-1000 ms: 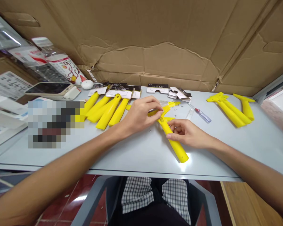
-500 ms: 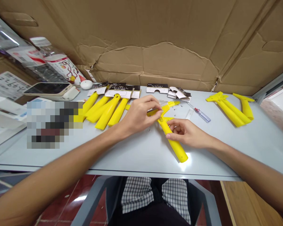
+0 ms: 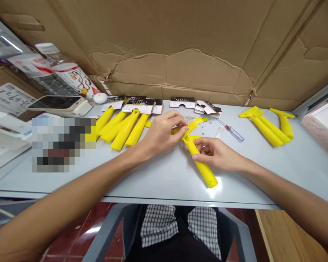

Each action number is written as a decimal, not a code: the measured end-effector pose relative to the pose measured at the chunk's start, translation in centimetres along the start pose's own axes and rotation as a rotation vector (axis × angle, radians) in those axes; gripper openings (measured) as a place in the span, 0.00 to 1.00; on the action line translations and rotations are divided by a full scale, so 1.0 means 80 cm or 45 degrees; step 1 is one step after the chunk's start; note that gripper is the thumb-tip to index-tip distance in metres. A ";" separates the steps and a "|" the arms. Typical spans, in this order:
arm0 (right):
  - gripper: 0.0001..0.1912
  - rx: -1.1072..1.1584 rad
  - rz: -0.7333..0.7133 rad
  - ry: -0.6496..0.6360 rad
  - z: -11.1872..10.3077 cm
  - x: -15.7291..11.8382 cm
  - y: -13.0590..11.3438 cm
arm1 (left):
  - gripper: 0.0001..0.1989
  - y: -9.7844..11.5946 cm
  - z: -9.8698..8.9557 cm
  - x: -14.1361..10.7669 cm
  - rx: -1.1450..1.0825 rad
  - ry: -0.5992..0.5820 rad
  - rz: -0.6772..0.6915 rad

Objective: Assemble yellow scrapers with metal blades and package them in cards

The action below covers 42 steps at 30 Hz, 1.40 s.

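Observation:
A yellow plastic scraper handle (image 3: 205,173) lies slanted on the grey table, its forked head pointing away from me. My right hand (image 3: 217,154) is closed around the upper shaft, thumb on top. At the head, my left hand (image 3: 165,131) has thumb and forefinger pinched together at a small metal fastener (image 3: 188,128). A dark strip shows between its fingers, partly hidden. Tiny loose metal pieces (image 3: 202,133) are scattered just beyond the head. A screwdriver (image 3: 235,134) with a clear handle lies to the right.
Several yellow handles with black-and-white cards (image 3: 138,104) lie at the left. More yellow handles (image 3: 270,127) rest at the right. Loose cards (image 3: 182,102) lie at the back against a cardboard wall (image 3: 180,43). A phone (image 3: 56,103) and drink bottle (image 3: 71,74) stand left.
Almost nothing differs. The left fingertips have shifted very slightly at the scraper head, while the right hand keeps its place on the shaft.

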State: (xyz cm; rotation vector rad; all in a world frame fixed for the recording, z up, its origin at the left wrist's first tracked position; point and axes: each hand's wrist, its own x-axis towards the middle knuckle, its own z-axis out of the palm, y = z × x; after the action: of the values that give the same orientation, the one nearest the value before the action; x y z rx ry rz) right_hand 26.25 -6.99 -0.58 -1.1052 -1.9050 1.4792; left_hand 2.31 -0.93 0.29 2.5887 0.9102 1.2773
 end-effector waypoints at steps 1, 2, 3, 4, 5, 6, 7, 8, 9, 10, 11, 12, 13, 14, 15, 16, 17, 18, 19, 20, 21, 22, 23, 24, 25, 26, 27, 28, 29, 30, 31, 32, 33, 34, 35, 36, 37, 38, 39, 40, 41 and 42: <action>0.20 0.004 0.000 -0.001 0.000 0.000 0.000 | 0.06 0.000 0.000 0.000 -0.005 0.004 -0.004; 0.20 0.007 0.000 -0.002 0.000 0.000 0.000 | 0.06 0.000 0.000 0.001 -0.017 0.003 -0.017; 0.20 0.010 0.000 -0.003 -0.001 0.000 0.001 | 0.06 0.000 0.000 0.001 -0.038 -0.003 -0.037; 0.20 0.014 0.001 -0.003 -0.001 -0.001 0.001 | 0.06 -0.001 -0.001 0.001 -0.067 -0.012 -0.064; 0.20 0.018 0.002 -0.002 -0.001 -0.001 0.001 | 0.06 -0.001 -0.001 0.002 -0.101 -0.022 -0.092; 0.21 0.021 0.002 -0.003 -0.001 -0.001 0.001 | 0.05 -0.001 -0.002 0.002 -0.137 -0.032 -0.119; 0.21 0.022 0.001 -0.004 -0.001 -0.001 0.002 | 0.05 -0.001 -0.002 0.003 -0.168 -0.041 -0.143; 0.21 0.021 -0.001 -0.005 -0.001 -0.001 0.002 | 0.05 0.000 -0.003 0.003 -0.193 -0.049 -0.165; 0.20 0.018 -0.003 -0.006 -0.001 -0.001 0.002 | 0.05 0.000 -0.003 0.004 -0.213 -0.056 -0.185; 0.20 0.014 -0.003 -0.006 -0.001 -0.001 0.002 | 0.05 0.000 -0.003 0.004 -0.227 -0.062 -0.206; 0.19 0.009 -0.002 -0.004 -0.001 -0.001 0.002 | 0.04 0.000 -0.003 0.004 -0.237 -0.066 -0.226; 0.19 0.004 -0.003 -0.002 -0.001 -0.001 0.002 | 0.04 0.000 -0.003 0.004 -0.243 -0.070 -0.241; 0.19 0.000 -0.002 0.000 -0.001 0.000 0.002 | 0.04 0.000 -0.003 0.005 -0.245 -0.072 -0.253; 0.19 -0.003 -0.001 0.001 -0.001 0.000 0.002 | 0.04 0.001 -0.003 0.005 -0.247 -0.072 -0.264; 0.19 -0.006 -0.002 0.001 -0.001 0.001 0.003 | 0.04 0.001 -0.003 0.005 -0.250 -0.074 -0.278; 0.19 -0.009 -0.005 0.001 -0.001 0.001 0.003 | 0.04 0.001 -0.003 0.005 -0.254 -0.078 -0.299; 0.19 -0.014 -0.007 0.000 -0.001 0.001 0.003 | 0.03 0.001 -0.002 0.005 -0.260 -0.083 -0.330; 0.19 -0.021 -0.007 0.000 0.000 0.001 0.004 | 0.03 0.001 -0.002 0.005 -0.268 -0.090 -0.368; 0.19 -0.028 -0.007 0.000 0.000 0.000 0.004 | 0.03 0.001 -0.002 0.005 -0.277 -0.102 -0.409; 0.19 -0.034 -0.007 -0.002 0.000 0.000 0.005 | 0.02 0.001 -0.001 0.005 -0.287 -0.114 -0.447; 0.19 -0.039 -0.007 -0.003 0.000 0.000 0.005 | 0.02 0.001 -0.001 0.005 -0.299 -0.123 -0.475; 0.19 -0.039 -0.007 -0.005 0.000 0.000 0.005 | 0.02 0.001 -0.001 0.005 -0.312 -0.129 -0.488; 0.19 -0.036 -0.007 -0.007 0.000 0.000 0.005 | 0.02 0.000 -0.001 0.005 -0.326 -0.131 -0.490; 0.19 -0.027 -0.005 -0.006 0.000 0.000 0.004 | 0.03 0.000 -0.001 0.005 -0.339 -0.127 -0.487; 0.20 -0.012 0.003 -0.003 0.000 0.000 0.003 | 0.03 -0.001 -0.002 0.005 -0.348 -0.115 -0.485; 0.21 0.009 0.015 0.003 0.000 0.000 0.002 | 0.03 -0.002 -0.003 0.006 -0.351 -0.100 -0.487; 0.21 0.036 0.032 0.007 0.000 0.000 0.001 | 0.03 -0.002 -0.004 0.006 -0.343 -0.079 -0.492; 0.22 0.070 0.051 0.012 0.000 0.000 -0.001 | 0.04 -0.003 -0.006 0.007 -0.321 -0.047 -0.494; 0.22 0.109 0.069 0.015 -0.001 0.000 -0.003 | 0.04 -0.003 -0.008 0.008 -0.281 -0.005 -0.484; 0.22 0.149 0.088 0.020 -0.001 0.000 -0.004 | 0.04 -0.001 -0.009 0.008 -0.225 0.044 -0.455; 0.23 0.189 0.107 0.032 -0.001 0.000 -0.005 | 0.03 0.001 -0.010 0.008 -0.159 0.095 -0.410; 0.24 0.232 0.126 0.056 -0.001 0.001 -0.006 | 0.03 0.004 -0.011 0.008 -0.090 0.142 -0.355; 0.25 0.278 0.143 0.090 -0.001 0.001 -0.007 | 0.03 0.008 -0.011 0.007 -0.032 0.170 -0.294; 0.27 0.327 0.153 0.128 -0.001 0.001 -0.007 | 0.04 0.013 -0.010 0.005 0.010 0.176 -0.235; 0.28 0.379 0.156 0.161 0.000 0.002 -0.006 | 0.04 0.018 -0.009 0.003 0.033 0.162 -0.182; 0.28 0.431 0.150 0.186 0.000 0.002 -0.006 | 0.05 0.024 -0.007 0.000 0.039 0.129 -0.139; 0.29 0.477 0.143 0.195 0.002 0.002 -0.006 | 0.07 0.031 -0.005 -0.003 0.035 0.090 -0.111; 0.30 0.515 0.140 0.196 0.003 0.002 -0.006 | 0.09 0.037 -0.002 -0.007 0.025 0.046 -0.098; 0.32 0.543 0.140 0.188 0.005 0.001 -0.006 | 0.11 0.042 0.000 -0.010 0.005 -0.002 -0.105; 0.33 0.561 0.145 0.178 0.007 0.001 -0.007 | 0.14 0.047 0.002 -0.013 -0.027 -0.054 -0.131; 0.35 0.569 0.154 0.168 0.010 0.001 -0.007 | 0.17 0.051 0.004 -0.016 -0.075 -0.110 -0.168; 0.36 0.568 0.164 0.162 0.012 0.001 -0.007 | 0.19 0.055 0.006 -0.018 -0.137 -0.163 -0.213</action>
State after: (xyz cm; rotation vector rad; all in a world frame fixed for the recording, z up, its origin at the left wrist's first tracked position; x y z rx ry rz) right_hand 25.30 -7.53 -0.31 -1.0908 -1.3476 1.7473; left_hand 4.05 -5.24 0.55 2.4229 0.9820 1.0732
